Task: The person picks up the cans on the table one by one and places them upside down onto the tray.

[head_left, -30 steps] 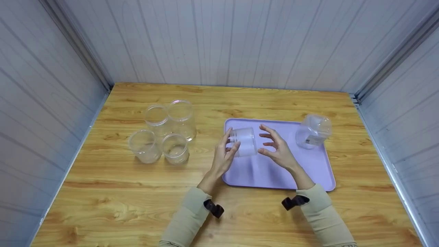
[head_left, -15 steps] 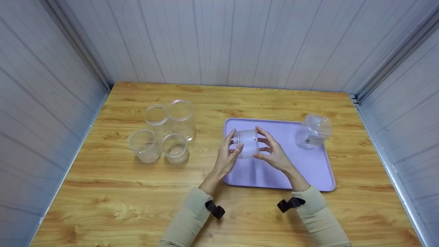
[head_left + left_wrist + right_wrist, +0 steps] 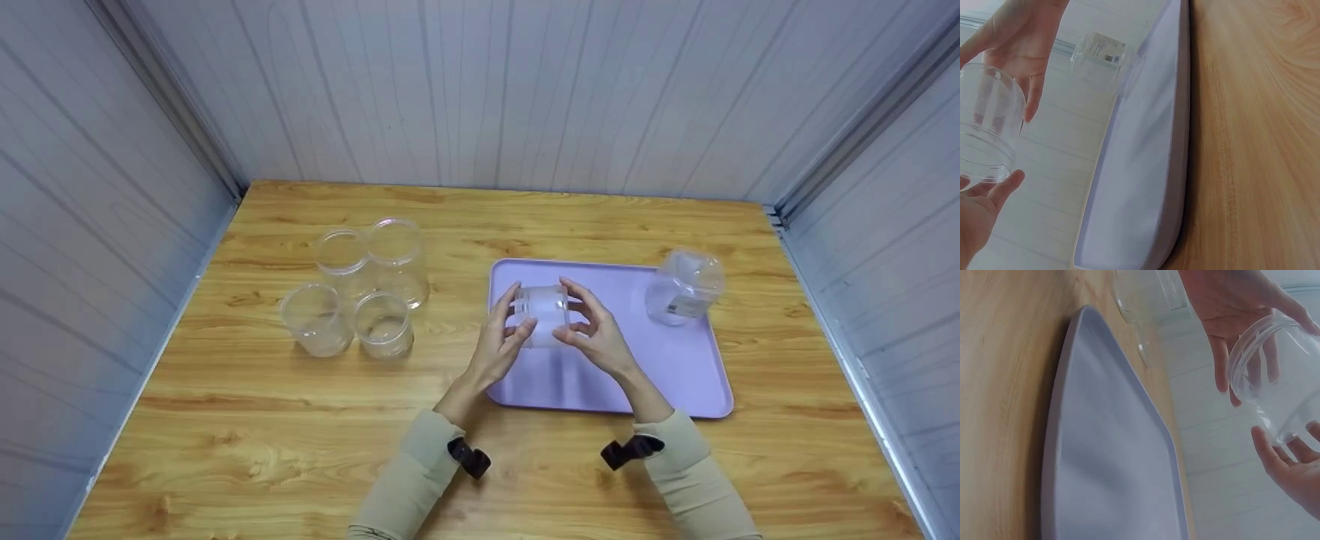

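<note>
Jar [image 3: 544,315] lies on its side between the two hands, its ribbed neck toward the left hand [image 3: 496,343] and its base end toward the right hand [image 3: 604,341]; both wrist views show it held in the air, apart from the lilac tray [image 3: 630,367], and in the head view it sits over the tray's left part. The left hand grips the neck end, thumb on the near side and fingers reaching round to the far side; the right hand holds the base end in the same way, thumb near and index finger far, so the jar's middle stays uncovered between the two grips; neither hand is pressed together, the jar's width keeping each thumb well apart from its fingers; how firmly either one pinches I cannot tell.

On the tray's far right corner is a labelled jar [image 3: 684,289], clear like the held one, well apart from the right hand; the tray rests on the wooden table [image 3: 247,420]. Left of the tray four more clear jars stand upright and close together: two back jars [image 3: 399,266] and two shorter front jars [image 3: 384,324], all apart from the left hand; beige sleeves [image 3: 420,457] cover both forearms, with a black mount [image 3: 469,457] at each wrist; pale panelled walls [image 3: 480,97] enclose the table's back and sides.
</note>
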### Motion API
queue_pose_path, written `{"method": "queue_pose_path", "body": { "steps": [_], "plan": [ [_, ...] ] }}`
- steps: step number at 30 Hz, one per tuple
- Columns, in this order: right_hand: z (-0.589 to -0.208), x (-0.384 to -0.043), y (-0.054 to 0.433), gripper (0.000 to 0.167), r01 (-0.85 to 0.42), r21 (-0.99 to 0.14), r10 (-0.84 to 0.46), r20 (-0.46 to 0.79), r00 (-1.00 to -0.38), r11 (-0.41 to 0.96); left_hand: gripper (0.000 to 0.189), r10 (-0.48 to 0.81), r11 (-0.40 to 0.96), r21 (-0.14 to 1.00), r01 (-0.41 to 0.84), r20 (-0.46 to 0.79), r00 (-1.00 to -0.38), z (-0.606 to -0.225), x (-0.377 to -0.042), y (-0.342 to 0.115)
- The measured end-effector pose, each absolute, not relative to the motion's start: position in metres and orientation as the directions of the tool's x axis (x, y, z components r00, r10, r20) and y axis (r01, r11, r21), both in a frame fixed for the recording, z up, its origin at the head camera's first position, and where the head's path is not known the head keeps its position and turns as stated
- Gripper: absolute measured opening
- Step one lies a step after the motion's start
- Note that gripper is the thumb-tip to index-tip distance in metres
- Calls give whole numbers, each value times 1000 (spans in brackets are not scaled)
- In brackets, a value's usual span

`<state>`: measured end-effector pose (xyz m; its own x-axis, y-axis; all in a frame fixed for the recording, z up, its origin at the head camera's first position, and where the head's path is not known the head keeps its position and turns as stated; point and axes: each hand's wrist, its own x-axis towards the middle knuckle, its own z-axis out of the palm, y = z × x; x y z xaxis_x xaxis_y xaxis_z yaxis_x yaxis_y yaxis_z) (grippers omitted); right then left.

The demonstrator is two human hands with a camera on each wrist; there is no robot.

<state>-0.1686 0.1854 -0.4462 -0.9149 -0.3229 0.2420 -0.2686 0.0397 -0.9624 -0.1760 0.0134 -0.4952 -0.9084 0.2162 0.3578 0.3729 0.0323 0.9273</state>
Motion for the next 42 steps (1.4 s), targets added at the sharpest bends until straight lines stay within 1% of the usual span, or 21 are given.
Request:
{"method": "queue_pose_path", "body": {
  "steps": [3,6,8,12,15,20,24,28,32,42],
  "plan": [
    [-446,-168,184,65,-281,-959,-291,257,-922,45,63,229,74,920,385,360,-904,-496,-177,11],
    [-443,-167,184,65,-286,-955,-248,258,-934,85,69,225,120,910,397,364,-904,-493,-177,8],
    [-440,-167,184,65,-281,-952,-216,251,-944,120,66,206,154,900,407,373,-904,-491,-177,5],
    [-437,-168,185,65,-262,-946,-164,232,-959,189,51,150,190,887,420,397,-906,-487,-178,0],
    [-441,-173,190,66,-257,-937,-135,231,-964,235,45,105,220,882,417,403,-909,-484,-180,-5],
    [-455,-187,200,71,-245,-902,-97,225,-970,355,41,67,302,862,407,406,-911,-477,-185,-13],
    [-458,-194,205,74,-234,-863,-65,230,-971,448,41,57,362,846,392,399,-915,-472,-189,-20],
    [-458,-200,208,76,-248,-812,-54,260,-964,529,40,45,443,810,384,408,-912,-467,-194,-28],
    [-456,-206,212,78,-257,-757,-70,271,-960,601,41,45,542,758,363,406,-913,-462,-199,-35],
    [-454,-225,223,79,-202,-640,-89,205,-975,741,46,84,701,641,312,361,-929,-449,-213,-52]
  ]
}}
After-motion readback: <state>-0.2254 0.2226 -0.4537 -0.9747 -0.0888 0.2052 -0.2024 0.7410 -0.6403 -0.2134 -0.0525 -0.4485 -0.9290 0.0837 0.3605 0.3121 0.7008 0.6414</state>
